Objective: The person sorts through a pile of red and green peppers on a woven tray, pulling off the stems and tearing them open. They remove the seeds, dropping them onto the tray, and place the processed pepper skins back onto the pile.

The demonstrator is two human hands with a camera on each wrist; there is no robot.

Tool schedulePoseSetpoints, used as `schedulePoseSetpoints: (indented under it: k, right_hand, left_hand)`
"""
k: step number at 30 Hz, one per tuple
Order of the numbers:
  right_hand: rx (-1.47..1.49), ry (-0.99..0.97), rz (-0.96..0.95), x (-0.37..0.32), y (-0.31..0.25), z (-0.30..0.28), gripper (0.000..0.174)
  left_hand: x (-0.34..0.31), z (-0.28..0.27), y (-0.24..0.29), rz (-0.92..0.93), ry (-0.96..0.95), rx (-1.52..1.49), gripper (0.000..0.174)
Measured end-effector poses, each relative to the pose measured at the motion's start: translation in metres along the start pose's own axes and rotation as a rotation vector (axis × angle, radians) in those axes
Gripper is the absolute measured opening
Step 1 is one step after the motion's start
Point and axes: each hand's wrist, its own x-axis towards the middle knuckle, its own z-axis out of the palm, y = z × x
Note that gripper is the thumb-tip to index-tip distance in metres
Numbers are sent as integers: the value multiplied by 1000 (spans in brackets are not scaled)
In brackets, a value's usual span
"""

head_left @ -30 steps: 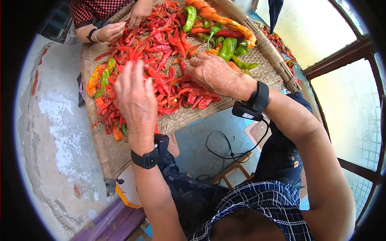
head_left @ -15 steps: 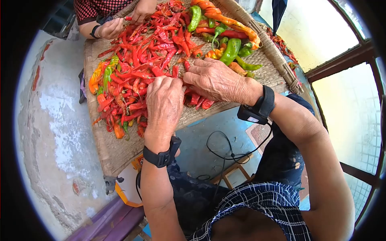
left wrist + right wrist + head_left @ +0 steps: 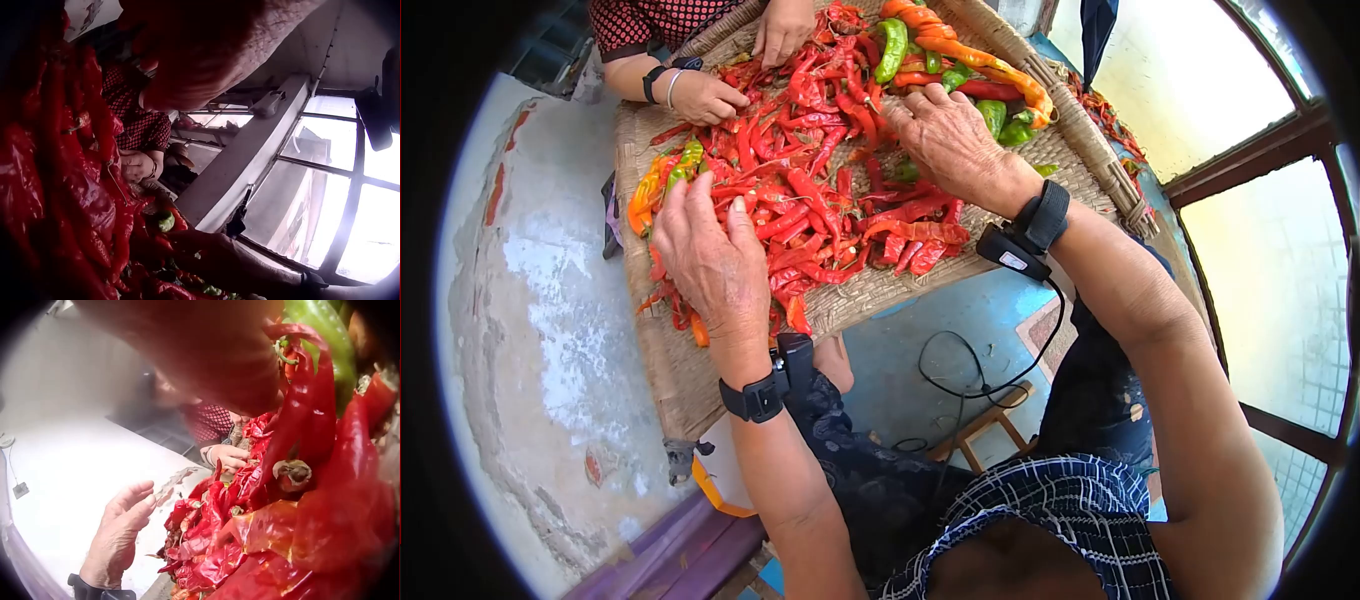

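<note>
Red chilli peppers (image 3: 810, 195) lie in a wide heap on a woven tray (image 3: 690, 385). My left hand (image 3: 715, 265) is over the heap's left side; in the right wrist view its thumb and fingers stand apart with nothing between them. Past the heap's middle, my right hand (image 3: 960, 145) reaches down beside the green peppers (image 3: 992, 117), its fingers bent toward the chillies. I cannot tell whether it holds a chilli, as the back of the hand covers the fingertips. Long orange peppers (image 3: 990, 62) lie just beyond it, and an orange-yellow pepper (image 3: 643, 200) near my left fingers.
Across the tray another person's hands (image 3: 705, 97) touch the chillies. The tray's rolled rim (image 3: 1090, 150) runs along the right, with windows (image 3: 1260, 280) behind it. A black cable (image 3: 960, 395) hangs by my knees above a small wooden stool (image 3: 990, 435).
My left hand came in beside the right, then drew back left with its fingers spread. My right hand moved forward toward the green peppers. The other person's near hand shifted right onto the chillies.
</note>
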Motion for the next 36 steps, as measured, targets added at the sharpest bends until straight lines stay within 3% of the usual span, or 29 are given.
schedulePoseSetpoints:
  k: [5, 7, 13, 17, 25, 27, 31, 32, 33, 35, 36]
  right_hand:
    - [-120, -39, -8, 3, -7, 16, 46]
    - [-155, 97, -62, 5, -8, 18, 43]
    - [-87, -131, -69, 12, -17, 3, 24]
    - [-66, -34, -77, 6, -19, -10, 20]
    - [411, 62, -193, -33, -29, -33, 27]
    - [502, 77, -220, -41, -32, -39, 28]
    - [657, 144, -321, -46, -27, -35, 30]
    - [657, 117, -339, -46, -23, -35, 31]
    - [655, 118, -335, -46, -22, -38, 31]
    - [935, 62, -98, -45, -20, -47, 44]
    - [1108, -68, 46, -43, -17, -55, 53]
  left_hand:
    - [-8, 2, 11, 86, -78, -91, 33]
    - [-8, 1, 15, 92, -87, -114, 32]
    - [-13, 5, 23, 117, -128, -156, 29]
    - [-13, 4, 27, 119, -168, -151, 28]
    - [-20, 9, 50, 264, -228, -307, 44]
    - [-23, 14, 56, 258, -351, -415, 44]
    - [-22, 16, 61, 238, -469, -466, 31]
    - [-21, 16, 63, 238, -406, -499, 23]
    - [-18, 16, 64, 242, -407, -501, 23]
    - [-14, 17, 60, 168, -296, -613, 19]
    - [-11, 13, 59, 87, -320, -645, 16]
